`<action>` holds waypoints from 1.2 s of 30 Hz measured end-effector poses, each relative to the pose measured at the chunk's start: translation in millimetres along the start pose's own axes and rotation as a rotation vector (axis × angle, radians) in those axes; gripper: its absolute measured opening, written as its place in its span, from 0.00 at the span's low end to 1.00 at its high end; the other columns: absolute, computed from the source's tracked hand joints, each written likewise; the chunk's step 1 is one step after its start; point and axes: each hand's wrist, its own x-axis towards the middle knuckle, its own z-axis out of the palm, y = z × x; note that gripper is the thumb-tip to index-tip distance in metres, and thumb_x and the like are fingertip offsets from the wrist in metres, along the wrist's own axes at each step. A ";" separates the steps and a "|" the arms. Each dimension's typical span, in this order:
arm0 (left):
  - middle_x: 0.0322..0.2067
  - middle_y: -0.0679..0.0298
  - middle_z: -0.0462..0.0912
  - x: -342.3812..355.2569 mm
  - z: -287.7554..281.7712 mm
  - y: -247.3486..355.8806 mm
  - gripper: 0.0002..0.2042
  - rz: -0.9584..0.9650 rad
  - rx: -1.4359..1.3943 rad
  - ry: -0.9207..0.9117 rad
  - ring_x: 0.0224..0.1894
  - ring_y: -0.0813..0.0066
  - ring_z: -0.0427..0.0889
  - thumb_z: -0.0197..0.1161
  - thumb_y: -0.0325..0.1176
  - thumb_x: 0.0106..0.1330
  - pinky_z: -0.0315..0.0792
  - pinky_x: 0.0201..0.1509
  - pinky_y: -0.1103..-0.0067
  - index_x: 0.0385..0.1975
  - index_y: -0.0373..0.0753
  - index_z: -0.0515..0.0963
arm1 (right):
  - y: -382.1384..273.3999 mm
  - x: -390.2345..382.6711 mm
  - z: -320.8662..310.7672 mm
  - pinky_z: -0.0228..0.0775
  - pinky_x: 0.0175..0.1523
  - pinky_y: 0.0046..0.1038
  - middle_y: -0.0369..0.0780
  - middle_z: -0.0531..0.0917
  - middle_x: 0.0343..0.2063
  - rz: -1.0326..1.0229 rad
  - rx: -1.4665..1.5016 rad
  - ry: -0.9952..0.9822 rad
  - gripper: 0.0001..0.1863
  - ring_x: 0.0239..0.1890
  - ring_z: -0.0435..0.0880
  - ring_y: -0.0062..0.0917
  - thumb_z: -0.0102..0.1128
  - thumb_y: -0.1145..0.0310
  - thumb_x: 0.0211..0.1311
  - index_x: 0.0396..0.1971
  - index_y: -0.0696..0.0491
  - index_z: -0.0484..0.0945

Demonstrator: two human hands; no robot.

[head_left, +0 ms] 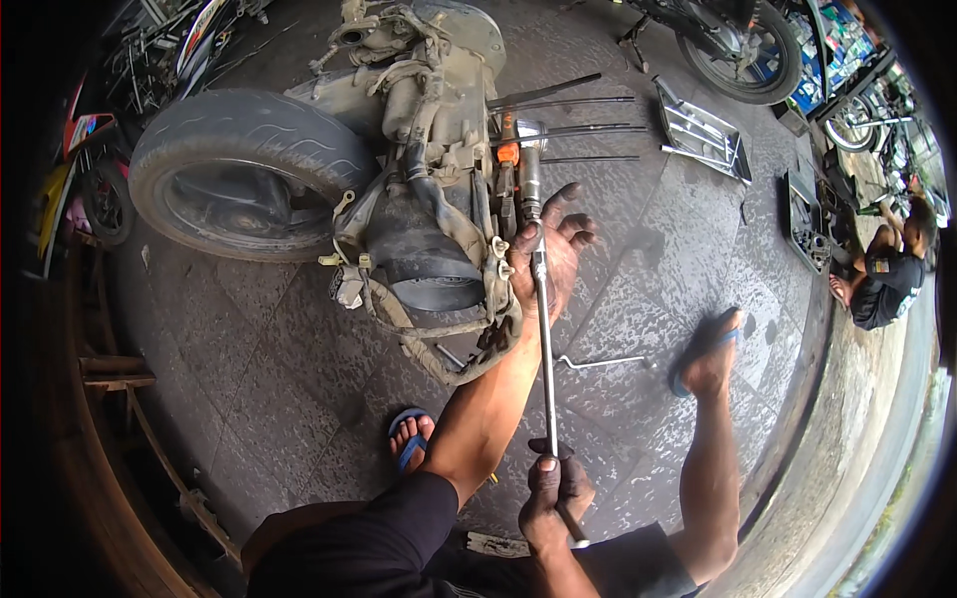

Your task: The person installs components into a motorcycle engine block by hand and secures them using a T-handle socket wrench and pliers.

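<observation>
Right hand point(550, 500) clenches the wrench point(547, 369); left hand point(561, 267), half-open, steadies its twelve-o'clock head point(539, 244). Turning, seemingly! Next: smooth, square pull.

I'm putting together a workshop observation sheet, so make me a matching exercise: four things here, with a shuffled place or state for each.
Things:
1. Left hand
2. Right hand
3. Tyre
4. Bent metal rod

Places and states:
A. lies on the floor, right of the left forearm
B. at the upper end of the long metal handle, fingers spread
C. left of the engine unit
D. closed around the handle near its lower end

Pairs: 1-B, 2-D, 3-C, 4-A
</observation>
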 end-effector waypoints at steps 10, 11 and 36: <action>0.59 0.52 0.70 -1.6 5.2 -1.4 0.35 -0.009 -0.033 -0.055 0.47 0.63 0.78 0.63 0.48 0.59 0.70 0.53 0.68 0.67 0.49 0.59 | -22.5 28.7 -20.8 0.70 0.28 0.40 0.47 0.80 0.20 -0.344 -0.568 -0.223 0.14 0.19 0.78 0.42 0.64 0.70 0.56 0.40 0.61 0.76; 0.59 0.52 0.70 -2.0 4.8 -2.0 0.36 -0.022 -0.025 -0.058 0.47 0.63 0.78 0.62 0.49 0.59 0.70 0.53 0.68 0.67 0.49 0.58 | -27.2 29.3 -21.5 0.71 0.28 0.39 0.47 0.80 0.21 -0.294 -0.567 -0.254 0.15 0.19 0.78 0.41 0.65 0.69 0.56 0.40 0.61 0.77; 0.34 0.48 0.80 -190.2 36.5 97.0 0.15 -0.794 1.081 -0.944 0.40 0.49 0.80 0.63 0.35 0.58 0.73 0.43 0.65 0.40 0.32 0.74 | -48.4 16.5 -26.7 0.66 0.53 0.41 0.54 0.73 0.45 -0.364 -0.481 -0.157 0.38 0.47 0.74 0.46 0.64 0.53 0.57 0.58 0.67 0.66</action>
